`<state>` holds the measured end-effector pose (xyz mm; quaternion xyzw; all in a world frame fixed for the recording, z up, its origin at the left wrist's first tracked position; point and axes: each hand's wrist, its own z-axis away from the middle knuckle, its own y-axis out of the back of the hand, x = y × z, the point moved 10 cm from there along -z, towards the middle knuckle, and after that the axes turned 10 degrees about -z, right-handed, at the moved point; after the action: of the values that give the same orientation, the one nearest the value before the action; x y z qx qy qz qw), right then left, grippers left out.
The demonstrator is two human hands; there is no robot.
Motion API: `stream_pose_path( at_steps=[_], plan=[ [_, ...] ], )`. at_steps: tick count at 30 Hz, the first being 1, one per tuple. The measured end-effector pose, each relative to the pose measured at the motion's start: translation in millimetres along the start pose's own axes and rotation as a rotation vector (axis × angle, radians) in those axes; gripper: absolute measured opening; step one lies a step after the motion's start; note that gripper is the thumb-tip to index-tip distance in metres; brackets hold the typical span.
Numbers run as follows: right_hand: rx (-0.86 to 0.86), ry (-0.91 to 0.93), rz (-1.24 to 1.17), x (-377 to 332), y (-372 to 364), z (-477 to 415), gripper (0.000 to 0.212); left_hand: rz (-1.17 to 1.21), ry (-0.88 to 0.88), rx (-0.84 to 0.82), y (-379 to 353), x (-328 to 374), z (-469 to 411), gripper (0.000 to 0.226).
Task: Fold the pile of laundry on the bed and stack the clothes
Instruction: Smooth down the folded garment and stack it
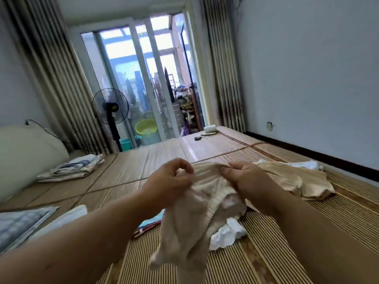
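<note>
Striped bed mat (276, 232) beneath both hands, head view. Left hand (170, 179) and right hand (246, 181) close together, each pinching top edge of pale beige garment (184, 226), hanging crumpled. Under it, white garment (227, 234); beyond right hand, tan garment (291, 181). Well left of left hand, folded stack (71, 170).

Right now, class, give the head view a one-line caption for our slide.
Left hand and right hand hold a beige garment above the bed, folded stack to the left.
</note>
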<state>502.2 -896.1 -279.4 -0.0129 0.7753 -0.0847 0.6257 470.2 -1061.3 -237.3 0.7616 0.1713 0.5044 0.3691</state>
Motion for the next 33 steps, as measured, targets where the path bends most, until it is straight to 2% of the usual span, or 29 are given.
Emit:
stream_pose_path(
  at_steps=[3, 5, 7, 8, 11, 13, 16, 19, 22, 27, 30, 33],
  plan=[
    [-0.005, -0.008, -0.035, -26.1, -41.1, 15.8, 0.018, -0.061, 0.019, 0.059, 37.3, 0.0, 35.2, 0.012],
    [0.009, 0.019, 0.01, -47.1, -65.5, 23.5, 0.018, -0.01, 0.0, -0.019, 39.6, 1.3, 63.7, 0.009],
    [-0.014, 0.073, 0.12, -66.4, -88.9, 29.6, 0.019, 0.092, -0.03, -0.144, 23.5, 3.2, 91.2, 0.024],
    [-0.035, 0.097, 0.204, -74.1, -100.3, 34.0, 0.018, 0.104, -0.036, -0.137, 20.5, 1.6, 102.5, 0.028],
    [-0.076, 0.165, 0.406, -90.1, -121.3, 45.9, 0.015, -0.127, 0.014, 0.11, 38.2, -17.6, 115.1, 0.017],
    [-0.085, 0.166, 0.488, -93.5, -122.7, 50.7, 0.017, -0.349, 0.043, 0.133, 46.7, -26.7, 119.3, 0.018],
    [-0.132, 0.084, 0.577, -92.9, -117.9, 60.9, 0.015, -0.527, 0.142, 0.115, 72.3, -49.4, 126.7, 0.015],
    [-0.261, -0.008, 0.817, -84.6, -116.3, 72.6, 0.027, -0.429, 0.252, 0.136, 107.9, -68.8, 133.3, 0.012],
    [-0.386, 0.018, 1.211, -72.1, -134.4, 79.3, 0.012, -0.268, 0.288, 0.071, 118.9, -68.2, 130.3, 0.011],
    [-0.276, 0.016, 1.269, -94.7, -143.0, 60.7, 0.025, -0.272, 0.227, 0.084, 148.2, -39.4, 123.5, 0.006],
    [-0.164, 0.107, 1.372, -125.9, -134.4, 45.1, 0.019, -0.324, 0.209, 0.107, 178.3, -26.3, 121.2, 0.004],
    [-0.02, 0.116, 1.261, -159.0, -121.7, 32.8, 0.018, -0.317, 0.195, 0.176, 212.5, -12.3, 115.8, 0.006]
  ],
)
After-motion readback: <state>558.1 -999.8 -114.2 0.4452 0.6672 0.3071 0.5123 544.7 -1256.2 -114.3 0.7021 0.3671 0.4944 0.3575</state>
